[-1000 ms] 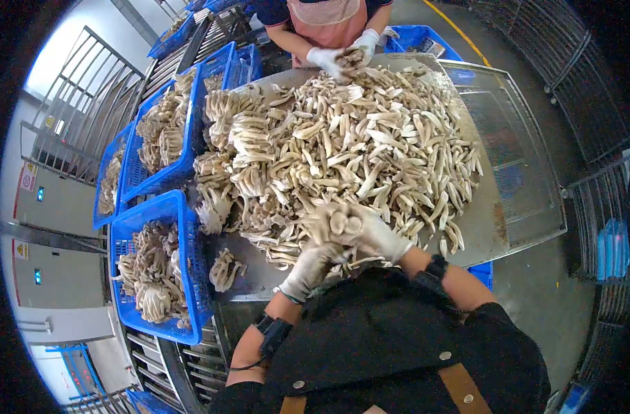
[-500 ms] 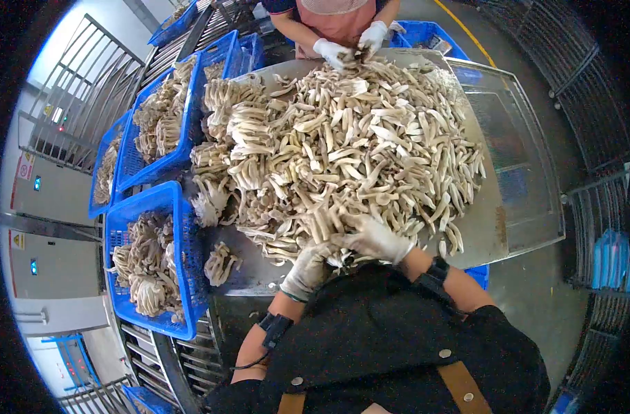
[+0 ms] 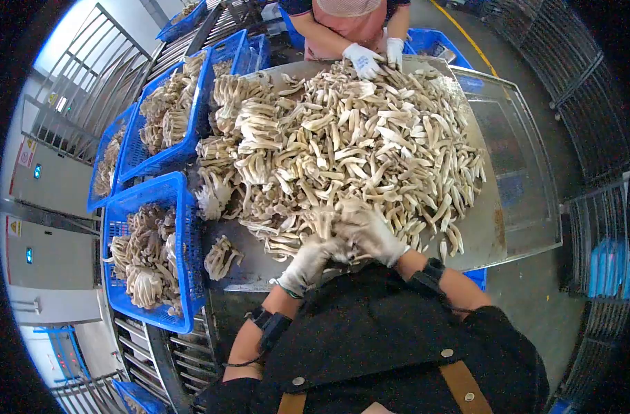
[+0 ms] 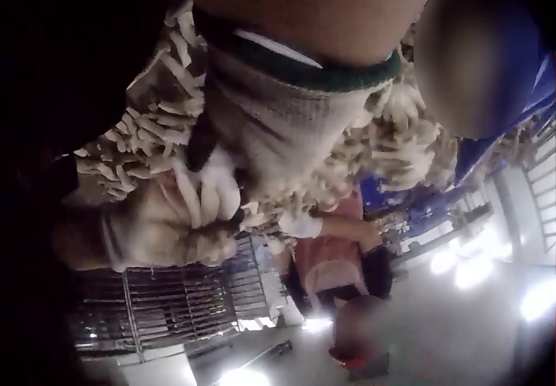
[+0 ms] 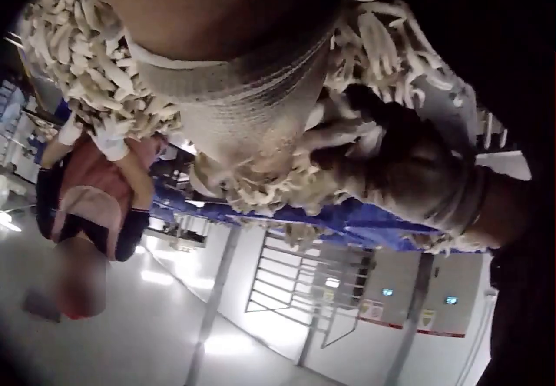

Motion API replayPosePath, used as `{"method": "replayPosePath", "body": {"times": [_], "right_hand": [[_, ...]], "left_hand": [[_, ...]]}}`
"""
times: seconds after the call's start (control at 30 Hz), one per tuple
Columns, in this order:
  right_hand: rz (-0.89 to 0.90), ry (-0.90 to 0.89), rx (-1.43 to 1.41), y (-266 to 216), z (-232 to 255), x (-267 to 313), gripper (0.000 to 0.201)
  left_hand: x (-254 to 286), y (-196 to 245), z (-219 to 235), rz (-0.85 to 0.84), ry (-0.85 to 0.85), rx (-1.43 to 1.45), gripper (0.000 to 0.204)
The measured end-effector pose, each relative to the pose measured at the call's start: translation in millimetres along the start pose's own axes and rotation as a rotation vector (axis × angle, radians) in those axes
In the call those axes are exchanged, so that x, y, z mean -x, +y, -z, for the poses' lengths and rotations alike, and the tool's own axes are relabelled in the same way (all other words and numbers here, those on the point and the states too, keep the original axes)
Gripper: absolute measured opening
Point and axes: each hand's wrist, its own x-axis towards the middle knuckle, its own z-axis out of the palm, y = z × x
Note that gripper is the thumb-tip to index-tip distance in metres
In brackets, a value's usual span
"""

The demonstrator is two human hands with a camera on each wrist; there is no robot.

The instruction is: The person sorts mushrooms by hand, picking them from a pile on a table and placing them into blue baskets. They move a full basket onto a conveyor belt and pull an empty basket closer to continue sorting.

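My gloved left hand (image 3: 308, 265) and gloved right hand (image 3: 373, 238) meet low over the near edge of a big heap of pale, finger-like mushrooms (image 3: 342, 162). Between them they hold a clump of mushrooms (image 4: 213, 190), its white stems showing in the left wrist view. In that view the fingers of the right hand curl round the stems from below. The left hand grips the clump from the other side, as the right wrist view shows. Motion blurs the right hand in the head view. A small separate mushroom cluster (image 3: 223, 258) lies on the metal table left of my hands.
Blue crates (image 3: 184, 241) of mushroom clusters stand along the left side of the metal table (image 3: 497, 200). Whole clusters (image 3: 256, 127) are stacked at the heap's left. Across the table another person (image 3: 349, 27) has gloved hands on the heap. Wire racks (image 3: 556, 62) stand at right.
My right hand has shifted slightly over the clump, and the stems that stood up between my hands are now more covered. The other person's hands have spread onto the heap.
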Motion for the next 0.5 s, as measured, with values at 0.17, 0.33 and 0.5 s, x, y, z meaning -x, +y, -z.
{"method": "replayPosePath", "body": {"times": [0.17, 0.33, 0.5], "right_hand": [[0.331, -0.218, 0.475, -26, 0, 10, 0.028], [-0.009, -0.081, -0.034, -21, 0, 3, 0.031], [-0.262, 0.089, -0.538, -17, 8, -11, 0.028]], "left_hand": [[-22, -36, 24, -0.339, -0.145, -0.657, 0.034], [7, 17, -16, -0.096, 0.088, 0.14, 0.03], [-30, -13, 11, -0.273, 0.018, -0.656, 0.033]]}}
